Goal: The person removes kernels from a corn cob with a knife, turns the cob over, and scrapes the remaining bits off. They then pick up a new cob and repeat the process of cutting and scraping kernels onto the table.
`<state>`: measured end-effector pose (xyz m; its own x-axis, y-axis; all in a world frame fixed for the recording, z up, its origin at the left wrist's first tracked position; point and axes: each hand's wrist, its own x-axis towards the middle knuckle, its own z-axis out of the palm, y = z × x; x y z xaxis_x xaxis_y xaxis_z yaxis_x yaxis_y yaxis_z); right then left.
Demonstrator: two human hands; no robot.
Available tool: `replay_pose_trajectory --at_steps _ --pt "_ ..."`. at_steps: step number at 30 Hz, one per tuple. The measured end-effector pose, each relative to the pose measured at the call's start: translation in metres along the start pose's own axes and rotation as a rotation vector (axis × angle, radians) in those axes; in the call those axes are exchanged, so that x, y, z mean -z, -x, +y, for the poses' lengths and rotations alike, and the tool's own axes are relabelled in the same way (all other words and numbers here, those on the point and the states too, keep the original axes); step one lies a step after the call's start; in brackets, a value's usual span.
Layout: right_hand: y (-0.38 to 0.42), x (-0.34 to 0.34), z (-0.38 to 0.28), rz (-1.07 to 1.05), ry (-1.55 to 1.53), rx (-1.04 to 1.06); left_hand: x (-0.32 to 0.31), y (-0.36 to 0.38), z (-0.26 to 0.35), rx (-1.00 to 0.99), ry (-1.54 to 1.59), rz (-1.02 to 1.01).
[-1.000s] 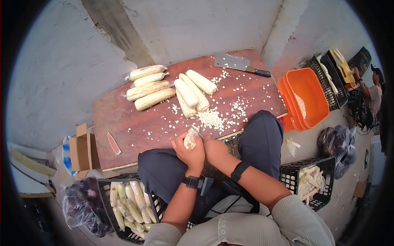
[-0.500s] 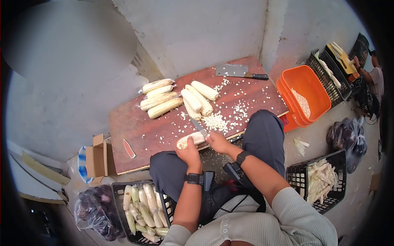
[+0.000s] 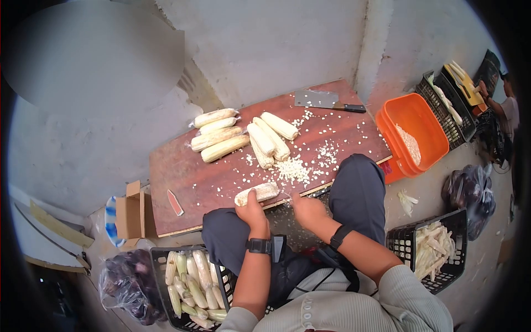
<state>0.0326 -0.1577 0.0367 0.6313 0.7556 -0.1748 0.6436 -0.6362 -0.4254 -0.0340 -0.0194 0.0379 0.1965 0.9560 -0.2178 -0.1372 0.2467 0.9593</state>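
Note:
My left hand (image 3: 252, 213) is wrapped round a pale corn cob (image 3: 260, 192) at the front edge of the red-brown board (image 3: 221, 177). Just right of the cob, my right hand (image 3: 311, 212) is closed on a knife (image 3: 285, 195), whose blade shows only as a faint sliver by the cob's end. Loose white kernels (image 3: 293, 170) lie heaped behind the cob and scattered over the board. Beyond them rest several bare cobs (image 3: 268, 138), and to their left several plastic-wrapped cobs (image 3: 221, 135).
A cleaver (image 3: 326, 100) lies at the board's back right, a red pointed piece (image 3: 175, 203) at its left. An orange bucket (image 3: 387, 124) holds kernels. Black crates (image 3: 157, 276) of corn and husks (image 3: 434, 249) flank my legs. Another person (image 3: 506, 105) works at far right.
My right hand has moved right and slightly down with the knife, off the cob. The blade, clear across the cob's end before, now barely shows. My left hand keeps the cob nearly in place.

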Motion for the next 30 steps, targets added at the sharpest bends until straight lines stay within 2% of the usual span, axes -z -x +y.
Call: replay_pose_trajectory --at_steps 2,6,9,12,15,20,27,30 --pt "0.003 0.003 0.000 0.037 0.039 0.026 -0.001 0.001 0.002 0.017 0.011 -0.024" --pt "-0.008 0.013 -0.005 -0.046 0.073 -0.018 -0.006 0.004 0.007 0.005 -0.036 -0.046" --pt "-0.021 0.007 -0.009 -0.092 0.038 -0.076 -0.005 -0.005 -0.015 -0.250 -0.186 -0.089" --pt "-0.034 0.000 -0.006 -0.121 -0.047 -0.055 -0.006 -0.006 -0.017 -0.230 -0.239 -0.102" --pt "-0.045 -0.002 -0.007 -0.097 -0.072 -0.034 -0.006 -0.007 -0.021 -0.300 -0.258 -0.098" --pt "-0.058 -0.004 -0.007 -0.076 -0.060 0.025 -0.003 -0.013 -0.026 -0.258 -0.216 -0.090" --pt "-0.056 -0.017 -0.001 -0.002 -0.282 -0.045 0.001 -0.012 -0.027 -0.195 -0.138 -0.094" --pt "-0.062 -0.039 0.011 0.017 -0.402 -0.032 -0.001 -0.003 -0.010 -0.087 -0.049 -0.076"
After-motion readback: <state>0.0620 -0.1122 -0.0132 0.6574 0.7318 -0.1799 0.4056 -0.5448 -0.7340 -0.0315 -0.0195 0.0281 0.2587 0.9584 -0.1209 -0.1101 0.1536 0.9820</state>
